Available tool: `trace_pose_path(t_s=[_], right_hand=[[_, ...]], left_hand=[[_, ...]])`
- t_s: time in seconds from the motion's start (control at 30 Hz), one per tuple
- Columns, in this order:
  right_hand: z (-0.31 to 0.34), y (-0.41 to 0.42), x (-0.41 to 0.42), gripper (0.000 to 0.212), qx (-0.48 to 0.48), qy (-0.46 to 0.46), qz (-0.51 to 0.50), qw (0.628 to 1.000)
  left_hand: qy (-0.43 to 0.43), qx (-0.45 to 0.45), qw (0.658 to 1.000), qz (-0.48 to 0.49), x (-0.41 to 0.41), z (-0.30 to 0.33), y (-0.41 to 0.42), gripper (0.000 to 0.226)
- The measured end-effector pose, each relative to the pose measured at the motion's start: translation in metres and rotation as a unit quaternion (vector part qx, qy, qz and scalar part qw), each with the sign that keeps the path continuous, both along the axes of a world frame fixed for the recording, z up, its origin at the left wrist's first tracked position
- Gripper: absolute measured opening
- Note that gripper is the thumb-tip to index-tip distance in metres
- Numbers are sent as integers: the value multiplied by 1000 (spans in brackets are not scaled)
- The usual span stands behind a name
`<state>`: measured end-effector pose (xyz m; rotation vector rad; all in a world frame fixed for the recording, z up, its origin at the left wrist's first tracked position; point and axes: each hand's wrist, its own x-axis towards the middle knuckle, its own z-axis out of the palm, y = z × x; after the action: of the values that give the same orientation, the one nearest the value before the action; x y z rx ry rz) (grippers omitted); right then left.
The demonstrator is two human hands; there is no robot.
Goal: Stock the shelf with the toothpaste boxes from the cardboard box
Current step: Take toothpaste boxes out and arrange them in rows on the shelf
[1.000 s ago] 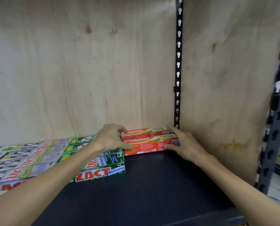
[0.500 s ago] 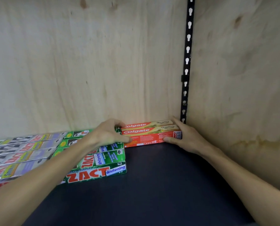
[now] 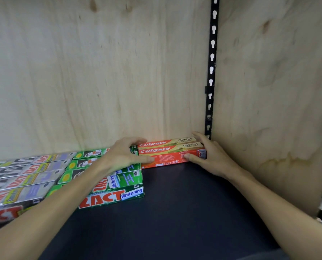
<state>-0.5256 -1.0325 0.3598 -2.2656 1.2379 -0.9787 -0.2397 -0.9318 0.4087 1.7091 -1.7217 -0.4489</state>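
Two red Colgate toothpaste boxes (image 3: 172, 152) lie flat on the dark shelf (image 3: 184, 207), side by side and touching, pushed into the back right corner where the plywood back wall (image 3: 100, 72) meets the plywood side wall (image 3: 269, 91); each is long and slim, red with white lettering on top and a tan-gold panel toward its right end; the front face of the nearer box is red with small white print and a barcode-like patch at its right end.

The left hand (image 3: 122, 156) grips the left end of the pair, fingers curled over the top of the back box and thumb pressed against the red front face; the right hand (image 3: 210, 156) holds the right end, fingers lying over the top and end of the boxes and thumb on the front face; whether its fingertips reach the corner behind is hard to tell.

Just left of the red pair, touching it, sit rows of green Zact boxes (image 3: 118, 184), the nearest marked "Whitening"; further left lie silver-grey Zact boxes (image 3: 25, 177), somewhat blurred.

A black slotted upright (image 3: 211, 68) runs up the corner between the two walls.
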Motion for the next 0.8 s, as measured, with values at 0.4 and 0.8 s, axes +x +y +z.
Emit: trace_pose_path(t_s=[0.4,0.8], right_hand=[[7,67,0,86,-128,61,-65,988],[7,223,59,76,-115,-43,43,991]], left_hand=[[-256,-163,950,74,-29,19,41,67],[-224,-195,951,87,21,7,227,77]])
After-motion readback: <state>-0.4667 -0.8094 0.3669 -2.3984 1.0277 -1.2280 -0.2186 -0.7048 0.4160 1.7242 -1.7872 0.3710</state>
